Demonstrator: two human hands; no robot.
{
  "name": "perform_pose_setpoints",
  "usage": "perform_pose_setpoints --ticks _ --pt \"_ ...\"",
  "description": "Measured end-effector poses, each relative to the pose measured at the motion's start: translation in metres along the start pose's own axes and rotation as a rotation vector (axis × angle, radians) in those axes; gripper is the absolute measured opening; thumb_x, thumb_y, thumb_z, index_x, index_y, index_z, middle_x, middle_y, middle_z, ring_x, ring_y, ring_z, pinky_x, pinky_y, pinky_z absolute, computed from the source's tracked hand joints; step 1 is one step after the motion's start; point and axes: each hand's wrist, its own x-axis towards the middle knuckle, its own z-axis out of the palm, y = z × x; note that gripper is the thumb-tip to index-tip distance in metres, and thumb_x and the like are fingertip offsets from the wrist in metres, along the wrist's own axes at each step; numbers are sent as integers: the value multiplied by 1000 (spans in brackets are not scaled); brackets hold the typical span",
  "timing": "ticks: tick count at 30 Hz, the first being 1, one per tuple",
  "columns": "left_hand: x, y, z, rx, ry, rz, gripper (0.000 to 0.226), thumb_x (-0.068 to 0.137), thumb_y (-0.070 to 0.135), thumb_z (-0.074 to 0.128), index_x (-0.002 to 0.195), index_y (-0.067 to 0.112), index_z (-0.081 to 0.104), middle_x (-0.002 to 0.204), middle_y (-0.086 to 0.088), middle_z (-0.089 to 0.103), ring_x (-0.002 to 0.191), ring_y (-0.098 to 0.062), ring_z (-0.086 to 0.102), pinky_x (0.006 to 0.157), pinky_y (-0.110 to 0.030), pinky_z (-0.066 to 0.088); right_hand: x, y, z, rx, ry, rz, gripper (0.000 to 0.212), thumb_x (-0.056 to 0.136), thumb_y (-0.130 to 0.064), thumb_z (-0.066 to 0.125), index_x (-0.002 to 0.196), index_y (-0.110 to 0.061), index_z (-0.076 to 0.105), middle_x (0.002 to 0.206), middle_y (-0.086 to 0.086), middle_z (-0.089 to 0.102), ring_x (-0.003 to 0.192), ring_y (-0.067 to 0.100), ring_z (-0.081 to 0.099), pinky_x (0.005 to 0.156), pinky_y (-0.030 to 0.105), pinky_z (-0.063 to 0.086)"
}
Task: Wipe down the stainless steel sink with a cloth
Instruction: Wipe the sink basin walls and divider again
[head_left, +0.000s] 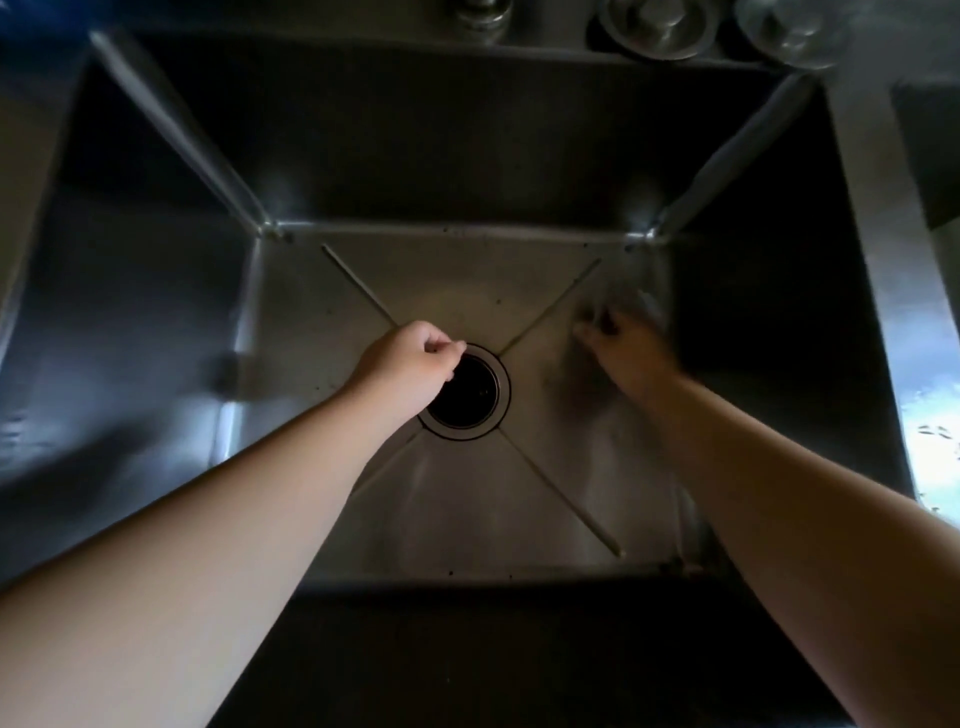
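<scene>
I look straight down into a deep stainless steel sink (467, 280) with a round black drain (467, 395) in the middle of its floor. My left hand (410, 364) hovers at the drain's left rim with its fingers curled, and I see nothing in it. My right hand (628, 353) is blurred by motion on the sink floor near the far right corner. It grips a pale grey cloth (641, 306), which shows only as a smear past the fingers. Small dark specks dot the floor and its seams.
On the back ledge stand a tap base (480, 13), a round metal strainer (657, 26) and a clear glass-like item (795, 31). The sink's steep dark walls rise on all sides. A wet counter strip (935, 441) lies to the right.
</scene>
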Motion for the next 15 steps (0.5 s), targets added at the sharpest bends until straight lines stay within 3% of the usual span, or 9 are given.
perform_pose_setpoints --ticks 3,6,9,15 --pt "-1 -9 -4 357 42 53 16 89 41 48 83 28 54 93 2 64 85 -19 57 68 -27 40 5 17 25 -372 -135 -101 70 91 -54 40 144 -11 28 152 16 25 140 31 23 113 39 18" --pt "2 -11 -9 598 82 116 22 90 43 43 97 26 54 104 -1 65 90 -26 58 71 -29 43 20 25 41 -409 -83 -88 73 94 -54 31 150 -18 1 158 13 -2 145 30 -1 116 41 1" --pt "10 -9 -10 700 125 179 29 91 44 41 109 24 52 109 -3 66 97 -29 59 76 -33 45 41 30 52 -336 2 -28 74 95 -51 31 150 -14 -2 158 14 -6 145 32 -5 116 42 -3" --pt "24 -9 5 661 90 270 27 92 42 39 106 22 52 106 -5 65 94 -29 59 74 -33 45 69 17 73 -339 94 -37 65 97 -48 22 150 -16 0 158 14 -5 143 36 -9 115 48 -7"
